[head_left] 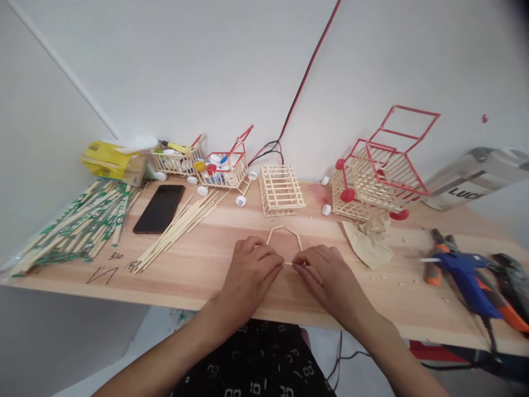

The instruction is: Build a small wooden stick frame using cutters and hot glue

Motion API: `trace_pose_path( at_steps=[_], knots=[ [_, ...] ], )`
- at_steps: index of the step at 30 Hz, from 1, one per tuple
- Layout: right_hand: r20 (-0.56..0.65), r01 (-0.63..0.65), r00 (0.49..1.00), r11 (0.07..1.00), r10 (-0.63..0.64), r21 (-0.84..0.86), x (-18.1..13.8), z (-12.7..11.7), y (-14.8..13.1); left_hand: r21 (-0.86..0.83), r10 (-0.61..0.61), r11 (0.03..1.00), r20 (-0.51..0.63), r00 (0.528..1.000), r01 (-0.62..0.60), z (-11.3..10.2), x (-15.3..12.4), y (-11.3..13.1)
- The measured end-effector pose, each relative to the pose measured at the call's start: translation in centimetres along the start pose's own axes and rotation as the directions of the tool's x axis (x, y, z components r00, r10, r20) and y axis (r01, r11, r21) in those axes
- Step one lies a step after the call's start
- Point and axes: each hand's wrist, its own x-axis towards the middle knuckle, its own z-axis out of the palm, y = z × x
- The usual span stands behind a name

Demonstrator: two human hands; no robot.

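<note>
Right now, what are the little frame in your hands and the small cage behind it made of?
The frame between both hands looks like thin, pale, unpainted wooden sticks, probably bamboo, matte with straight grain. The cage looks like the same bare sticks, crossed in a grid. The table looks like smooth light wood with visible grain.

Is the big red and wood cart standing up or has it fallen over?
Tipped over. The big cart lies on its side on the table; its red wheels point sideways, off the wood.
</note>
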Motion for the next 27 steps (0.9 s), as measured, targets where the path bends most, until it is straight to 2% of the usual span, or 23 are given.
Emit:
trace_pose_path(
  at_steps=[11,19,27],
  knots=[
    [-0.068,0.016,0.998,1.0,-0.018,-0.025,0.9,0.8,-1.2,-0.015,-0.003,1.0,-0.046,0.999,0.002,0.8,0.3,0.3],
    [-0.148,-0.014,0.989,1.0,0.013,-0.011,0.7,0.4,-1.2,0.023,0.006,1.0,-0.021,1.0,-0.006,0.5,1.5,0.7],
    [-0.136,-0.015,0.991,0.998,0.005,-0.068,0.3,0.2,-1.2,0.017,0.068,0.998,-0.004,0.998,-0.068,0.8,1.7,0.7]
  ],
)
